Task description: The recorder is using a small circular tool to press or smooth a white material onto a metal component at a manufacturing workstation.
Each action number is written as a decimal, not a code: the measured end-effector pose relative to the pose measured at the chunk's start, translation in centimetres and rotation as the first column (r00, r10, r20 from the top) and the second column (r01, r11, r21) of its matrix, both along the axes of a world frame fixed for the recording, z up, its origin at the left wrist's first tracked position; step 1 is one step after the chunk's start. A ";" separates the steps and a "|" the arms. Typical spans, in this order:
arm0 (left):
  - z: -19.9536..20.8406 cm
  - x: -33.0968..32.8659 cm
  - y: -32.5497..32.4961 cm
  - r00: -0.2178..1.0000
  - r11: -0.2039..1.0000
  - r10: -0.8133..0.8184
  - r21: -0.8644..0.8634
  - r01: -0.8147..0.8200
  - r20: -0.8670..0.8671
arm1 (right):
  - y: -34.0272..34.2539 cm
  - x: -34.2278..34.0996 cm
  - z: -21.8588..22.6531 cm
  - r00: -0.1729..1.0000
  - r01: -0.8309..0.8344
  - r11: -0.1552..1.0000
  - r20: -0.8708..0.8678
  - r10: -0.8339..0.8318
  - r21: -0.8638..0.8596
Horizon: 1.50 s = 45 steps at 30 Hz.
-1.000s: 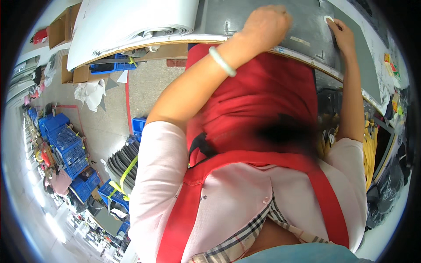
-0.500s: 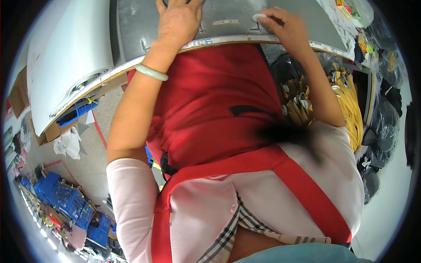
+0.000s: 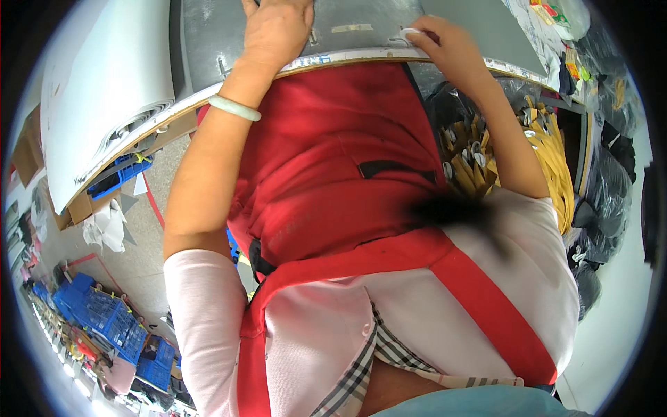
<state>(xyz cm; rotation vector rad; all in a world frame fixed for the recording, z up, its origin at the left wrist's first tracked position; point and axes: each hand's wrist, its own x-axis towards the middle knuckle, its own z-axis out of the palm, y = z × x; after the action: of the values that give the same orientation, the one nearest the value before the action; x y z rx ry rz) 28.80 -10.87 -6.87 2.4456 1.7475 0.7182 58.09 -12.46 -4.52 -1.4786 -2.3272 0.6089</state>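
Note:
Dark grey sheet material point(image 3: 333, 45) lies over the work table along its front edge, with small corner marks and a pale strip point(image 3: 351, 28) on it. My left hand point(image 3: 279, 31) rests flat on the sheet; its fingertips run out of the picture at the top. On that wrist is a pale green bangle point(image 3: 235, 108). To the right, my right hand point(image 3: 448, 50) pinches a small white rounded piece point(image 3: 410, 32) between thumb and fingers, close to the sheet near the table edge. The exact kind of this piece is too small to tell.
A thick roll of white sheet material point(image 3: 114, 69) covers the table's left end. Below the right side hang bundled yellow straps point(image 3: 556, 167), beside black plastic bags point(image 3: 604, 215). Blue crates point(image 3: 104, 313) and crumpled paper point(image 3: 105, 228) are at the lower left.
My right hand has come slightly down toward the table edge, still pinching the white piece. My left hand stays on the sheet, shifted a little left in the picture.

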 end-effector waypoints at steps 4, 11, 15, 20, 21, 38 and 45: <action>-0.2 -0.1 0.0 1.000 1.000 0.002 0.014 -0.002 0.006 | -0.1 -0.4 -1.1 0.895 0.226 0.900 -0.286 -0.343 -0.374; 0.1 -0.1 0.0 1.000 1.000 -0.007 0.012 0.007 0.024 | 1.2 0.1 0.4 0.988 0.104 0.956 -0.080 -0.130 -0.276; -0.6 -0.2 0.2 1.000 0.999 -0.008 0.040 0.007 0.021 | 2.3 -0.7 2.2 0.927 0.087 0.916 -0.305 -0.219 -0.392; -1.8 -0.5 0.6 1.000 0.997 -0.014 0.076 0.012 0.014 | 8.3 -2.3 2.5 0.903 0.252 0.933 -0.284 -0.322 -0.256; -2.0 -0.5 0.6 0.999 0.988 -0.029 0.155 0.024 0.030 | 9.8 -2.6 2.0 0.925 0.234 0.955 -0.262 -0.277 -0.184; -2.0 -0.3 0.3 1.000 0.997 0.003 0.072 -0.003 0.006 | 19.4 -5.2 -1.6 0.995 -0.101 0.903 0.062 0.082 0.418; -2.2 -0.3 0.4 1.000 0.997 0.009 0.081 -0.011 0.021 | 19.1 -5.1 -0.9 0.913 0.299 0.949 -0.257 -0.316 -0.105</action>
<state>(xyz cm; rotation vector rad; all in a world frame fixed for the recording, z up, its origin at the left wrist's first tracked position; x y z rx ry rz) 28.51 -10.46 -9.05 2.4729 1.7581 0.8279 53.01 6.61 -5.43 -1.6315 -1.8366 0.7483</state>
